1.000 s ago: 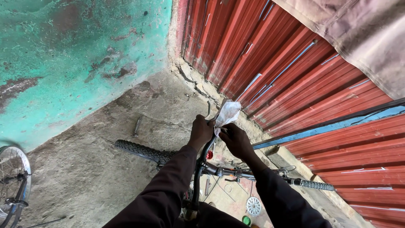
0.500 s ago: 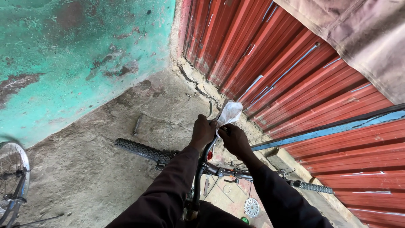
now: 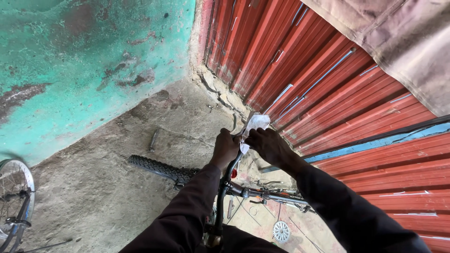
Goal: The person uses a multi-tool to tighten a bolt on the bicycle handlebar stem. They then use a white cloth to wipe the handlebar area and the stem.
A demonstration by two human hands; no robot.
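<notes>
Hands are meeting at the centre of the frame, both curled shut around the upper end of a black metal bicycle handlebar [image 3: 228, 174] that is rising from the lower middle. The left hand [image 3: 225, 149] is gripping the bar end in a closed fist, knuckles up. The right hand [image 3: 268, 144] is closing its fingers on a crumpled white cloth [image 3: 254, 126], pressing it against the bar tip; the cloth's loose, wrinkled corner is sticking up just above both hands, and the two hands are touching each other. Dark, matte fabric sleeves are covering both forearms down to the lower edge.

Below the hands, a knobbly black rubber tyre [image 3: 161, 168] is lying across the rough grey concrete floor [image 3: 93, 187], its tread blocks sharply ridged. A thin metal bar with small fittings [image 3: 269, 193] is running to the lower right, and a small toothed silver sprocket [image 3: 281, 231] is lying flat on the floor beneath it. At the lower left edge, a spoked wheel with a shiny rim [image 3: 16, 197] is showing partly.

A turquoise plaster wall [image 3: 79, 61], stained and flaking, is filling the upper left. Ribbed red corrugated metal sheeting [image 3: 328, 79] is covering the right, crossed by a blue painted strip [image 3: 375, 143], with a dusty brownish tarpaulin [image 3: 398, 37] hanging at the upper right.
</notes>
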